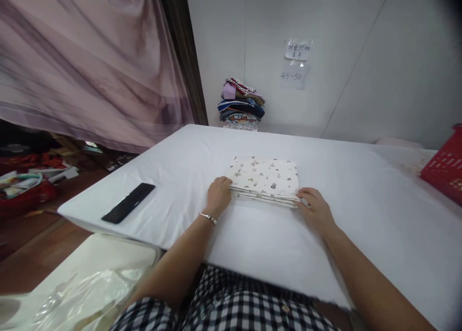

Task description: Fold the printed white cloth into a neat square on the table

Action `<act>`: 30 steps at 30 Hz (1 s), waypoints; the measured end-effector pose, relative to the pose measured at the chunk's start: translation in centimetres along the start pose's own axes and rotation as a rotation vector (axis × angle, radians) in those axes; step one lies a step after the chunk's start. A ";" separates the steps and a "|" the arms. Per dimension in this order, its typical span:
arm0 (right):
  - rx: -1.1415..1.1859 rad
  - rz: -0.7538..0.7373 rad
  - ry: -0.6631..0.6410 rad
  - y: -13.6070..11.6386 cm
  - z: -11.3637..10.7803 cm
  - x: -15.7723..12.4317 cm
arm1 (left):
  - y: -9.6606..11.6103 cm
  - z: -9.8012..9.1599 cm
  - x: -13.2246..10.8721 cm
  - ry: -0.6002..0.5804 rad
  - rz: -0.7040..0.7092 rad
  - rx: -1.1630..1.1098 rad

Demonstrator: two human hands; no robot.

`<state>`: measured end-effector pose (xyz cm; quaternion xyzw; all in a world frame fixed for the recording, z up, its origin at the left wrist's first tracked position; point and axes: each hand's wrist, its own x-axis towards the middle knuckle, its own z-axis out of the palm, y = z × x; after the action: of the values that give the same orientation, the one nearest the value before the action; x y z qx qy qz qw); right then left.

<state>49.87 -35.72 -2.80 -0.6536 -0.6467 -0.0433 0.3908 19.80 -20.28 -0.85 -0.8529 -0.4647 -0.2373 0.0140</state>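
Observation:
A folded white cloth (265, 174) with small printed motifs lies flat on the white-covered table (274, 244), its several layers showing along the near edge. My left hand (219, 195) grips the near left corner, fingers curled over the fabric. At the near right corner, my right hand (314, 207) pinches the layered edge between thumb and fingers. Parts of both hands' fingertips are hidden by the cloth. A bracelet circles my left wrist, and a ring shows on my right hand.
A black phone-like slab (129, 203) lies on the table's left side. Folded clothes (241, 102) are stacked beyond the far edge, by the wall. A red plastic basket (445, 162) stands at right. Clear plastic (90, 297) rests on a pale surface at lower left. A pink curtain (94, 57) hangs at left.

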 end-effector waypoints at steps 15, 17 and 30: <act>-0.127 -0.008 -0.070 -0.5 -0.4 -0.7 | 0.2 -0.5 -0.3 0.059 0.022 -0.100; -0.143 -0.011 -0.106 -0.4 -0.3 -0.7 | 0.1 -0.5 -0.3 -0.001 0.019 -0.088; -0.235 -0.025 -0.217 0.3 -0.4 -0.9 | 0.2 -0.5 -0.6 -0.070 -0.022 -0.126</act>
<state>50.14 -36.64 -3.20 -0.6877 -0.6835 -0.0528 0.2391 19.52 -20.95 -0.62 -0.8548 -0.4583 -0.2365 -0.0586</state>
